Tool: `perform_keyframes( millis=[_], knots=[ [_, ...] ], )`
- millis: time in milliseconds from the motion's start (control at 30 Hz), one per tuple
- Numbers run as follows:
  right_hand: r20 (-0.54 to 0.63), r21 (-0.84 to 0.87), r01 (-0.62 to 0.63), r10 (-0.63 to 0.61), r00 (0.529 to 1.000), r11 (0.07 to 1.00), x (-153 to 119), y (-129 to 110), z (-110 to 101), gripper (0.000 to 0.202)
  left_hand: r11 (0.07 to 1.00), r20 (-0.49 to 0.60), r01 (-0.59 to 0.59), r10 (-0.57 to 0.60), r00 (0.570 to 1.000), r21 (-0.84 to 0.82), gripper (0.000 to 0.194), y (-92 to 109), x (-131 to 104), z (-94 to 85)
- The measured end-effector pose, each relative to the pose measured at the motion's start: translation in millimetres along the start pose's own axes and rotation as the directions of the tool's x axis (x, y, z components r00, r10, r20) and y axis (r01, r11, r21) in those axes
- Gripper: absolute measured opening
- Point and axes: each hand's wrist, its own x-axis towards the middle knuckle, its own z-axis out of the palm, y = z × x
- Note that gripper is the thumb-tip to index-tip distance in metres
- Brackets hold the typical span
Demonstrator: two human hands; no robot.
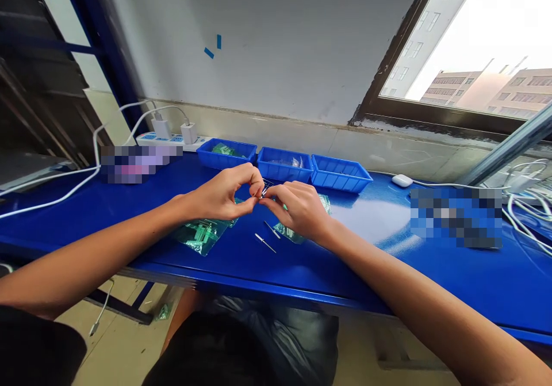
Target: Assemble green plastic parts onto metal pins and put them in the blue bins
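At the centre, the left bare hand (218, 195) and the right bare hand (301, 206) meet fingertip to fingertip, held over the surface, a glossy deep-blue tabletop (366, 259). The grip is a close pinch on both sides: thumb and forefinger of each hand press on a small, shiny, silvery metal piece (264, 191), which sits right where the tips come together. The fingers cover most of it, so whether it is one part or several cannot be told.

The step in hand looks like fine two-handed work on that piece, perhaps fitting or turning it. The next move seems to call for a light, steady pinch from one hand while the other adjusts, with little wrist travel.

Nearer the person than the grip, a slender straight silver metal pin (265, 243) lies on the surface, and a second thin silver metal pin (272, 229) rests near it. Left of these, below the left hand, lies a green-tinted clear plastic bag (202, 237) holding pale slim pieces; another green-tinted plastic bag (294, 235) is partly hidden by the right hand.

Beyond the grip stand three rectangular blue plastic bins: left (226, 160), middle (284, 171) and right (340, 183).
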Motion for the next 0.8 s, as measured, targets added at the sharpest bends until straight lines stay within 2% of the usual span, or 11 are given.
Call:
perform_keyframes(
  millis=[133,467,800],
  knots=[
    [0.013,0.000,0.004,-0.004,1.000,1.000,-0.6,0.7,1.0,0.033,1.000,0.016,-0.019,0.019,1.000,0.024,0.010,0.8,-0.2,-3.4],
    [0.020,-0.010,0.054,-0.054,0.998,0.998,-2.2,1.4,2.4,0.035,1.000,0.107,0.027,-0.025,0.994,-0.014,0.007,-2.3,-1.5,-1.3],
    [-0.065,-0.007,0.106,-0.106,0.992,0.994,-1.7,3.1,4.7,0.031,0.999,0.118,0.025,-0.021,0.993,-0.036,0.013,-3.2,-1.8,-1.2]
  ],
)
